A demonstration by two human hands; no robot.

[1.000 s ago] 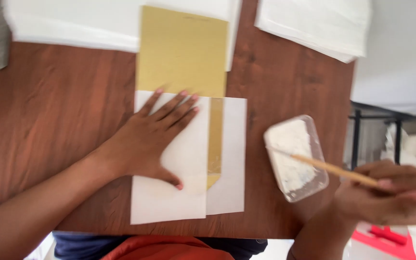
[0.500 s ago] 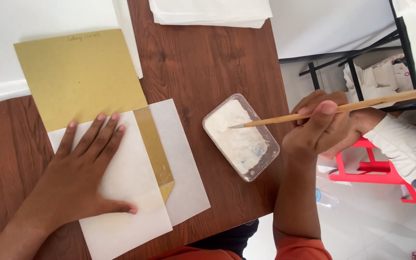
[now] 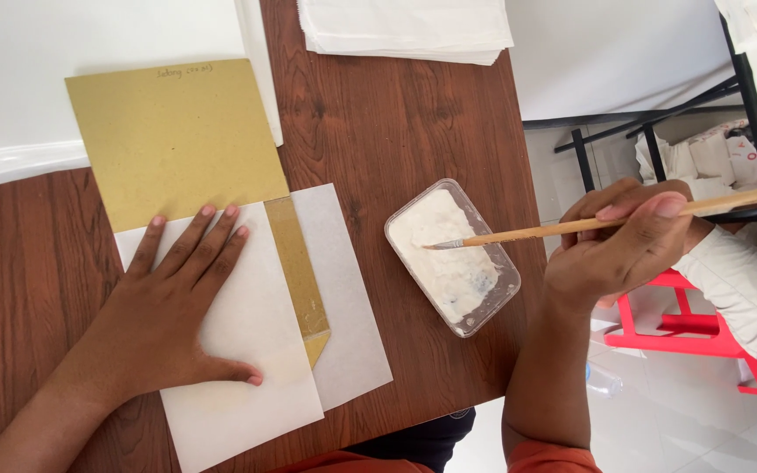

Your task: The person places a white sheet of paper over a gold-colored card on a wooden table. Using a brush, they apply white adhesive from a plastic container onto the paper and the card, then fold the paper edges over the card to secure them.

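Wooden brush (image 3: 606, 223) pinched in right hand (image 3: 628, 241) grip; left hand (image 3: 164, 311) flat, open on paper (image 3: 247, 350).

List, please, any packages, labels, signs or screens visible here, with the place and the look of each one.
Clear plastic tub: table's right edge, rectangular with rounded corners, holding white paste.
Handwritten note: top edge of the mustard-yellow card, a small faint pencil line.
White bag with red print: on the floor under the black rack at upper right, crumpled.
No signs or screens.
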